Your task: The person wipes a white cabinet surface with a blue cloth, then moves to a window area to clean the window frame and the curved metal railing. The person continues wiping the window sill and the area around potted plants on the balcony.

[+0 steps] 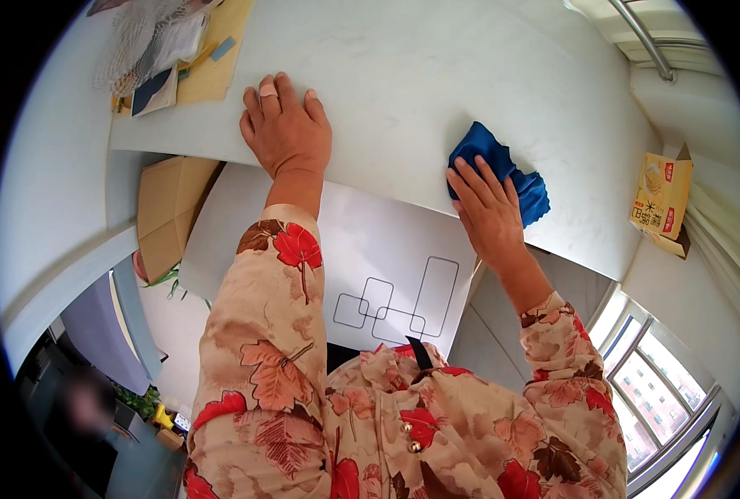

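Observation:
My left hand (pixel 288 128) lies palm down on the white tabletop (pixel 395 81), fingers bent and a little apart, with a bandage around one finger. Nothing shows in it. Farther right, my right hand (pixel 487 209) rests flat on a crumpled blue cloth (pixel 480 146) near the table's front edge. Part of the cloth sticks out past the fingers on the far side and to the right. The palm hides the rest, and no closed grip on the cloth shows.
At the back left lie a yellow envelope (pixel 214 78), papers and a white mesh bag (pixel 136 47). A yellow snack box (pixel 662 196) stands at the right. An opened cardboard box (pixel 173 212) and a white panel with rectangle outlines (pixel 357 249) are below the front edge.

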`<action>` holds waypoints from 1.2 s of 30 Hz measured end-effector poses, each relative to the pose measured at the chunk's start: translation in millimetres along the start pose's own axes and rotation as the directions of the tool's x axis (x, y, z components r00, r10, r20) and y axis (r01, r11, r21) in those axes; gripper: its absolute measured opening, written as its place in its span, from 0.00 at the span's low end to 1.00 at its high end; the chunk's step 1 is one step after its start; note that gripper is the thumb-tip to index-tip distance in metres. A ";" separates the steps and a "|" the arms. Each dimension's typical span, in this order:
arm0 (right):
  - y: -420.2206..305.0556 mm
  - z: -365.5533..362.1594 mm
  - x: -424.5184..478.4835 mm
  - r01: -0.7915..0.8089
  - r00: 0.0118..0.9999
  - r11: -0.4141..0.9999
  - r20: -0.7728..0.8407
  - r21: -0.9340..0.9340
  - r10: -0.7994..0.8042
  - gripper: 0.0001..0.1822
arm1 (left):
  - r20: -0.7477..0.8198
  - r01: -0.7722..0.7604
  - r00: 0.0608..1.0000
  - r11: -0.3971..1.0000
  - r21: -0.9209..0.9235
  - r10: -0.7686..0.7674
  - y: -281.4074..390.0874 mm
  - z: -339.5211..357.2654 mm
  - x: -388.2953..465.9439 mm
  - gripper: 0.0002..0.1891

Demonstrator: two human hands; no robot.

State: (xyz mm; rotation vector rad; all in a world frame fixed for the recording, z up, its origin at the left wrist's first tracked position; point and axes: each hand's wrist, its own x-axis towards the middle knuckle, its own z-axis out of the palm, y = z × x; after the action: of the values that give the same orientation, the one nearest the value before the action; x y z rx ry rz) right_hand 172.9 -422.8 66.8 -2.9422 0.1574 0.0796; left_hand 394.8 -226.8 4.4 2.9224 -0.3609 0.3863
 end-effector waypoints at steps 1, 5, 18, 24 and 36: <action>-1.3 0.7 3.1 0.015 1.000 1.000 -0.024 0.001 -0.015 0.23 | -0.002 -0.005 1.000 1.000 -0.004 0.005 0.9 -0.7 0.3 0.25; -1.5 5.4 44.0 0.077 0.986 0.997 -0.146 0.007 -0.075 0.23 | -0.044 -0.017 0.999 1.000 0.010 0.017 5.3 -1.6 1.9 0.23; -2.7 5.0 50.0 0.038 0.980 0.999 -0.196 0.039 -0.029 0.22 | -0.047 -0.021 0.999 1.000 0.011 0.021 3.2 -2.0 0.9 0.23; -10.5 6.1 14.8 -0.001 0.997 1.000 -0.078 0.029 0.003 0.23 | -0.032 -0.004 0.999 1.000 0.030 0.004 -0.2 -0.5 -0.3 0.24; 119.7 28.1 19.6 -0.446 0.792 0.894 -0.442 0.054 0.422 0.22 | -0.008 0.004 1.000 1.000 0.018 -0.004 4.4 -4.4 0.4 0.24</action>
State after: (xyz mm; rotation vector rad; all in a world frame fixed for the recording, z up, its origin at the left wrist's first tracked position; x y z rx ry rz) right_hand 177.9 -536.0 15.4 -2.8568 0.9130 -0.5381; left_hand 393.0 -230.3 9.2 2.9372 -0.3516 0.4029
